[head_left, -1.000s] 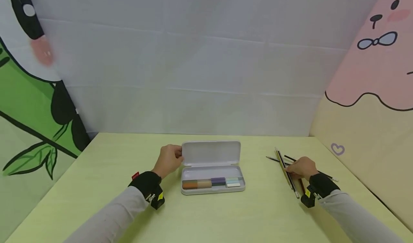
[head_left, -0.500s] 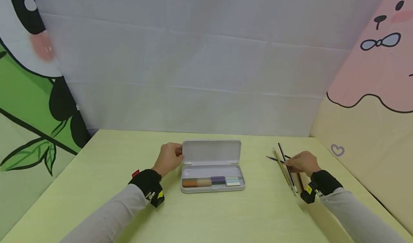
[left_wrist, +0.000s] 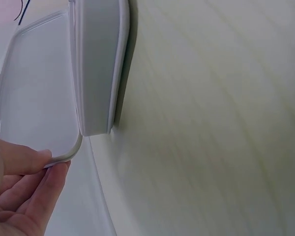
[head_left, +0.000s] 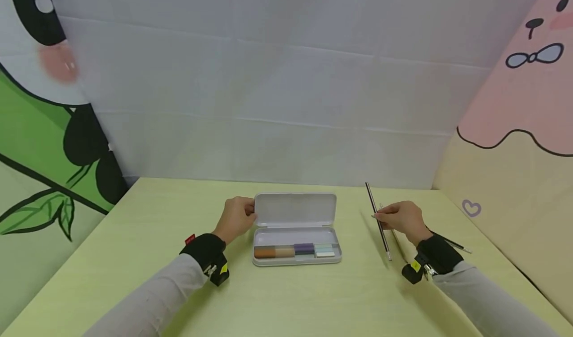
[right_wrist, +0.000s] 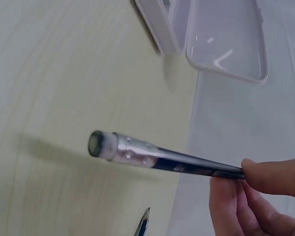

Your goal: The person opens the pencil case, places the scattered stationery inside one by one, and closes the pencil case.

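Note:
An open white pencil case [head_left: 291, 236] lies on the table, its lid [head_left: 295, 209] tipped up at the back. My left hand [head_left: 235, 220] pinches the lid's left corner between thumb and fingers, which the left wrist view shows close up. On the right, my right hand [head_left: 405, 220] pinches a dark pencil [head_left: 383, 238] by its middle, above the table. Its eraser end with a silver ferrule [right_wrist: 130, 150] points towards the right wrist camera. In the case's front part sit orange, beige, purple and pale blue blocks [head_left: 304, 249].
Below and behind the right hand lie more pencils: a yellowish one [head_left: 399, 246] and a dark one [head_left: 453, 242], partly hidden by hand and wrist. A sharpened tip [right_wrist: 144, 221] shows in the right wrist view. A white cloth wall [head_left: 286, 103] closes off the table's back.
The right hand has lifted the dark pencil out from the other pencils and carried it left, towards the case. The left hand has stayed at the lid.

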The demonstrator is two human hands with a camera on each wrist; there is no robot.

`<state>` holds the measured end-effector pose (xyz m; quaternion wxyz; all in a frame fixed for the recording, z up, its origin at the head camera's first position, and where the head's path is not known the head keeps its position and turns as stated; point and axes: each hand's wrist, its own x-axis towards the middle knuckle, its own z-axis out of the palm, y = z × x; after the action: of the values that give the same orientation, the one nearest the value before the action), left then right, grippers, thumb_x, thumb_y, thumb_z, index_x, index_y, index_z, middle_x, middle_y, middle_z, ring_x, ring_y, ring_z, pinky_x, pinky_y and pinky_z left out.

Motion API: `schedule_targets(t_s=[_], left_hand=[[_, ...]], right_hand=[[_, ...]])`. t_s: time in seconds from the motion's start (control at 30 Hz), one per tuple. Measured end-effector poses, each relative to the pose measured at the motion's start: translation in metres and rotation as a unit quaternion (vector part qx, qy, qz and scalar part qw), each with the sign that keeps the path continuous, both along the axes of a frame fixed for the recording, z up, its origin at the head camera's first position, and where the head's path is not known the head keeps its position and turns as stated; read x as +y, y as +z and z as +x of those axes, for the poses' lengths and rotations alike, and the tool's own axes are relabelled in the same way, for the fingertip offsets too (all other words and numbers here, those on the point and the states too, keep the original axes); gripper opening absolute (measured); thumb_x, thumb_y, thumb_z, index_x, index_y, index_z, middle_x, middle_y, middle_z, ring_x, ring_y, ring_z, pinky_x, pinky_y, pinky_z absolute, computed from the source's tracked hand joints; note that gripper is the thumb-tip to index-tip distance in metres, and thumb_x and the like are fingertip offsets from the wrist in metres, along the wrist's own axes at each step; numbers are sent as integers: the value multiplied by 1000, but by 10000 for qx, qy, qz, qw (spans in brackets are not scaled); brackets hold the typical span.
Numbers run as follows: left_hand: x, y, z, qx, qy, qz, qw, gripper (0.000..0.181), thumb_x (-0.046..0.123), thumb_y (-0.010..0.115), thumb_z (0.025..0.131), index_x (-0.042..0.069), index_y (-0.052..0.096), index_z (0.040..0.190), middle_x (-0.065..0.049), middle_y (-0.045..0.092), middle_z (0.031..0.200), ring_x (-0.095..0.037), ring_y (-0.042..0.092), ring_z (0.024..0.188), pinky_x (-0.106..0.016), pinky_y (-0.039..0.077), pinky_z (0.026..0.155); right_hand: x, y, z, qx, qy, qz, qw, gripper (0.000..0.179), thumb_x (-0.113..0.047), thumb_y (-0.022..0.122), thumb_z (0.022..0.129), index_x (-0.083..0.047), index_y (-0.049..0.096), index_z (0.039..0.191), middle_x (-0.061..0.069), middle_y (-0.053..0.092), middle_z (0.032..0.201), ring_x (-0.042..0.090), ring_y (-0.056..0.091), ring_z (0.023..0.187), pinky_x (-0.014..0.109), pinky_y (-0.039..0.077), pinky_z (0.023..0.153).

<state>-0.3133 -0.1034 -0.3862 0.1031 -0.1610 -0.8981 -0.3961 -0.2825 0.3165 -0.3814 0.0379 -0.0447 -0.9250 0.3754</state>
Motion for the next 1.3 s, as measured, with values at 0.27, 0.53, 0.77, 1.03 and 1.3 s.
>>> schedule_targets(t_s=[0.27,0.53,0.77,1.03,1.3], left_hand=[[1,1,1,-118,67,-66,9999,23,-5,66,81,-4,71,104,-19,74,94,-26,71,84,-37,59,76],[1,1,2,-68,120,-56,9999,25,-5,66,81,-3,71,105,-18,74,93,-25,71,83,-37,59,75],[0,-3,0,245,67,-62,9997,21,-6,65,79,-3,73,98,-17,74,85,-22,70,75,-34,58,68],[1,-5,3,282,1,-51,9996,19,-7,66,78,-1,73,95,-16,73,83,-23,69,75,-33,57,67],[4,-5,4,185,-33,-29,9998,23,-7,65,79,-1,73,99,-14,74,85,-18,67,72,-29,56,64]], right_hand=[[-73,48,37,399,227,-6,9989,28,-21,68,89,2,71,105,18,74,92,23,73,76,37,58,75],[-105,48,31,1557,511,318,9860,18,-14,69,87,-2,73,99,16,75,89,20,73,72,25,55,63],[-123,43,33,2358,1044,165,9660,12,-7,72,83,-4,74,95,12,74,87,24,71,78,25,58,72],[-140,31,29,2539,1652,236,9527,12,-6,73,82,-4,74,93,10,74,85,22,70,77,21,57,69],[-148,20,30,2457,2213,498,9424,8,-5,72,82,-6,73,90,7,73,83,17,69,74,18,55,66]])
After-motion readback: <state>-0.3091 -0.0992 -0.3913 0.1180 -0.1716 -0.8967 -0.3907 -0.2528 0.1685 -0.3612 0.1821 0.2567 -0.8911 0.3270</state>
